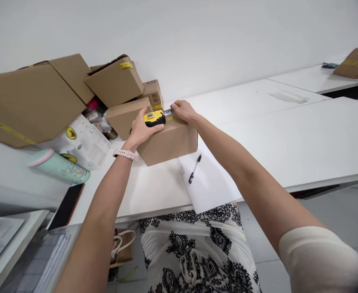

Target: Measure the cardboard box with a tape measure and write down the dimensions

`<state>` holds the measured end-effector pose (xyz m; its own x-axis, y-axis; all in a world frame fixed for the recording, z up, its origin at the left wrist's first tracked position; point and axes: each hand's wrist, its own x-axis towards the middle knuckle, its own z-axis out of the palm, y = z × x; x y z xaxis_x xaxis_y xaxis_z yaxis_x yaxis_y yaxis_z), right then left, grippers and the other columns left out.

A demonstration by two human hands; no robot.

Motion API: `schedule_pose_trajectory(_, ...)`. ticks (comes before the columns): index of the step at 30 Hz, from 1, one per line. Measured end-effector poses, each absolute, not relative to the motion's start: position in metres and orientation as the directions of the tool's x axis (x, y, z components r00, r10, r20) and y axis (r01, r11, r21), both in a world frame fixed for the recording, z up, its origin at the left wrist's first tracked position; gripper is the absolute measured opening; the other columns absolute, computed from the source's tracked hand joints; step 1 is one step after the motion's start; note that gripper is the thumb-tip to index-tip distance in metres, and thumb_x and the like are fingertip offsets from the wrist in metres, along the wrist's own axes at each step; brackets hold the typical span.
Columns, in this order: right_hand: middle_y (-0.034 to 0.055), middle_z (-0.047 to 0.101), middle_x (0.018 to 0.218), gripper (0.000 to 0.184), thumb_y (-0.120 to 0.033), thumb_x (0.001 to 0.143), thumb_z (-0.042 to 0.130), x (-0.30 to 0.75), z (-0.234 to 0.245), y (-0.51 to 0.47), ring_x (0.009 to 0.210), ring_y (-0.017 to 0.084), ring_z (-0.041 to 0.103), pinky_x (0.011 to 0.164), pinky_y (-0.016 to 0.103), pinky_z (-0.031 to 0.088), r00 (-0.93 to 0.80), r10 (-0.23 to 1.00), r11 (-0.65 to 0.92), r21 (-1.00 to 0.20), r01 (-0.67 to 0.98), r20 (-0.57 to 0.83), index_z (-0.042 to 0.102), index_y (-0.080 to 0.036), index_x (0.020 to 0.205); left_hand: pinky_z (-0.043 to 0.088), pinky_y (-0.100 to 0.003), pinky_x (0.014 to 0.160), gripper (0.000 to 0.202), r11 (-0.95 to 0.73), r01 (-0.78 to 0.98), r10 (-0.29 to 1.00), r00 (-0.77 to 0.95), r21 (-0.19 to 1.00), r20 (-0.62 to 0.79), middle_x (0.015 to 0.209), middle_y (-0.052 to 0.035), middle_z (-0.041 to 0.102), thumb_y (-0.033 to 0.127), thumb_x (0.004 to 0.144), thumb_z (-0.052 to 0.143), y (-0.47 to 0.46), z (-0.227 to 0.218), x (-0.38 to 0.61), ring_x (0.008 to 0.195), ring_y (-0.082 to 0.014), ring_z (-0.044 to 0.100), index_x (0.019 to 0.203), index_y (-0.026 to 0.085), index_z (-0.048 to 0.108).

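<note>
A brown cardboard box (169, 142) stands on the white table in front of me. On its top lies a yellow and black tape measure (154, 118), and my left hand (142, 128) is closed around its case. A short length of the metal blade (168, 112) runs out to the right across the box top. My right hand (183, 110) pinches the blade's free end near the box's right far edge. A printed paper sheet (212, 183) lies in front of the box, with a black pen (195, 169) on it.
Several cardboard boxes (114, 81) are stacked at the left and behind. A mint tumbler (60, 167) lies by a white carton (87, 142), with a dark phone (66, 206) on the table's left edge. Another box (354, 63) stands far right.
</note>
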<state>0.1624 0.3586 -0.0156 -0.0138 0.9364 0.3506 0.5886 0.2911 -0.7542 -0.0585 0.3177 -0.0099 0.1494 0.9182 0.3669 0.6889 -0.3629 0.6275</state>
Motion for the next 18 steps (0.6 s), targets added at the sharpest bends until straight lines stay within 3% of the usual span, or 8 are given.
schedule_pose_trajectory(4,0.01,0.075,0.099,0.022,-0.015,0.088,0.055,0.168,-0.02,0.359,0.094,0.024,0.065,0.095,0.039,0.05,0.022,0.923,0.324,-0.805,0.496,0.385,0.075,-0.013,0.097,0.036,-0.049,0.115,0.088,-0.36,0.733,0.911,0.143,0.577,0.387,0.144,-0.0153,0.058,0.049,0.062,0.088,0.312,-0.007,-0.056,0.138,-0.0371,0.05,0.139,0.021,0.055)
schedule_pose_trajectory(8,0.0033,0.068,0.079,0.011,-0.021,0.088,0.064,0.17,-0.023,0.36,0.076,0.017,0.058,0.081,0.032,0.049,0.053,0.932,0.31,-0.863,0.4,0.359,0.069,-0.016,0.08,0.046,-0.044,0.103,0.077,-0.381,0.637,0.897,0.077,0.67,0.436,0.12,-0.009,0.064,0.046,0.059,0.088,0.314,-0.008,-0.058,0.118,-0.0303,0.061,0.126,0.02,0.057)
schedule_pose_trajectory(12,-0.0026,0.056,0.067,0.024,-0.034,0.089,0.071,0.17,-0.017,0.349,0.065,0.012,0.046,0.065,0.026,0.04,-0.005,0.919,0.385,-0.892,0.236,0.395,0.062,-0.018,0.074,0.051,-0.04,0.092,0.069,-0.421,0.421,0.877,-0.036,0.804,0.479,0.102,-0.0041,0.062,0.046,0.06,0.083,0.308,-0.008,-0.066,0.101,-0.0258,0.065,0.117,0.021,0.055)
schedule_pose_trajectory(16,-0.0041,0.051,0.064,0.035,-0.047,0.084,0.079,0.179,-0.002,0.301,0.063,0.01,0.04,0.058,0.025,0.032,-0.194,0.851,0.518,-0.838,0.17,0.487,0.062,-0.017,0.073,0.053,-0.041,0.092,0.073,-0.546,0.372,0.806,-0.011,0.751,0.592,0.102,-0.003,0.063,0.048,0.055,0.086,0.262,-0.008,-0.088,0.101,-0.0267,0.065,0.116,0.025,0.054)
schedule_pose_trajectory(18,-0.0027,0.054,0.067,0.036,-0.05,0.084,0.079,0.189,0.004,0.263,0.064,0.011,0.042,0.059,0.027,0.033,-0.278,0.803,0.583,-0.791,0.186,0.527,0.065,-0.018,0.075,0.053,-0.043,0.096,0.079,-0.579,0.392,0.792,0.065,0.714,0.607,0.112,-0.0043,0.064,0.045,0.056,0.089,0.225,-0.012,-0.104,0.109,-0.0284,0.065,0.123,0.027,0.052)
